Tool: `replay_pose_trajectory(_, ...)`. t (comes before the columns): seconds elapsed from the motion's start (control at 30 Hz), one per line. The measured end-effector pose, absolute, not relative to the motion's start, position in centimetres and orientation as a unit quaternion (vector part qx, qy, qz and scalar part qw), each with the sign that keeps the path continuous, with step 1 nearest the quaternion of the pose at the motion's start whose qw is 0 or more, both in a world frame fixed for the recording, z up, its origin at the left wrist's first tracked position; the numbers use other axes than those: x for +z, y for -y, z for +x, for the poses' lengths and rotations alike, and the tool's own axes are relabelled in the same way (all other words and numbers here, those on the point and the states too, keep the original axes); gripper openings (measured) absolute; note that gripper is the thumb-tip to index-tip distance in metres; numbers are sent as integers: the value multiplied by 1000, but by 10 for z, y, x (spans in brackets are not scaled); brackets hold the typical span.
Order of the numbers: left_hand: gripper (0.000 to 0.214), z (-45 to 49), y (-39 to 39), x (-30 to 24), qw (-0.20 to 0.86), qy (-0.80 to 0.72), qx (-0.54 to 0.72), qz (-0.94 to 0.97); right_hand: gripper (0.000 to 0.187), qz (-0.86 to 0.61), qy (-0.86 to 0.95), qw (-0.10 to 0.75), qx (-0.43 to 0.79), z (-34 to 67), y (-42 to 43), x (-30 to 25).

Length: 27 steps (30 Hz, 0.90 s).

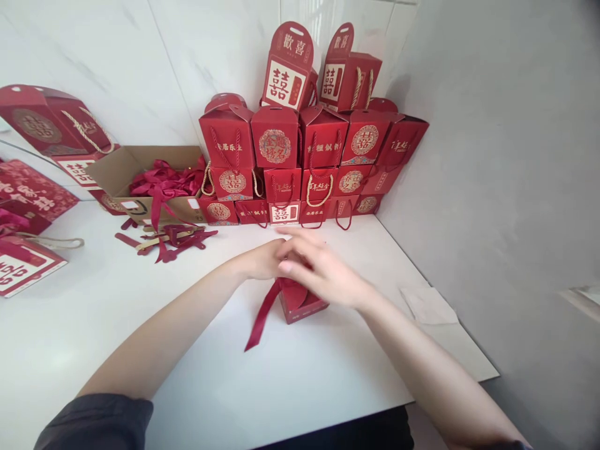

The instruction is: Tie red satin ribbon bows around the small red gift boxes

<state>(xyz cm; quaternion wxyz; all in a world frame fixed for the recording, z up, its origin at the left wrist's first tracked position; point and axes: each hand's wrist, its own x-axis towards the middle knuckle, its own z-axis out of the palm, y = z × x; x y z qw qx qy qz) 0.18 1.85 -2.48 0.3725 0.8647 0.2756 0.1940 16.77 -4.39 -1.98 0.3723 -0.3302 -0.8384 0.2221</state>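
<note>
A small red gift box [304, 306] stands on the white table in front of me. From its left side a dark red ribbon [263, 319] trails down onto the tabletop. My left hand [266, 259] is bent over the box's far left top; its fingers are hidden behind the other hand and the box. Across the box top reaches my right hand [323, 269], slightly blurred, with its thumb and fingers apart and nothing visible in them. Both hands meet or overlap above the box, and they cover most of its upper part.
Stacked red gift boxes [276, 140] with rope handles line the back wall. A cardboard carton [175, 212] of red ribbons stands at the left, with loose strips [173, 240] before it. A white paper sheet [429, 306] lies by the right wall. More boxes [32, 262] sit far left.
</note>
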Motion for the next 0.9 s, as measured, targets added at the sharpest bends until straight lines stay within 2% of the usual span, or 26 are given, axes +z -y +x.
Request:
replay_pose_trajectory(0.1, 21, 2, -12, -8, 394, -250, 124, 876, 29, -407, 748, 390, 350, 199, 26, -41)
replay_pose_trajectory(0.2, 31, 4, -5, 9, 389, -259, 61, 882, 32, -358, 690, 398, 486, 208, 19, -60)
replay_pose_trajectory(0.4, 26, 1, 5, 23, 296, -268, 51, 915, 33, -297, 665, 398, 558, 205, 27, -60)
replay_pose_trajectory(0.53, 26, -3, 3, 22, 319, -274, 25, 907, 30, -284, 680, 397, 548, 208, 31, -57)
replay_pose_trajectory(0.63, 27, -5, -4, 18, 349, -304, -2, 886, 26, -319, 653, 445, 524, 209, 32, -59)
replay_pose_trajectory(0.73, 28, -6, -13, 12, 407, -321, -19, 855, 31, -353, 614, 497, 500, 208, 33, -60)
replay_pose_trajectory(0.83, 24, -7, -25, 6, 465, -307, -18, 830, 34, -374, 612, 543, 437, 206, 40, -57)
replay_pose_trajectory(0.9, 21, -9, -31, 4, 475, -301, -11, 827, 28, -359, 649, 554, 378, 205, 48, -52)
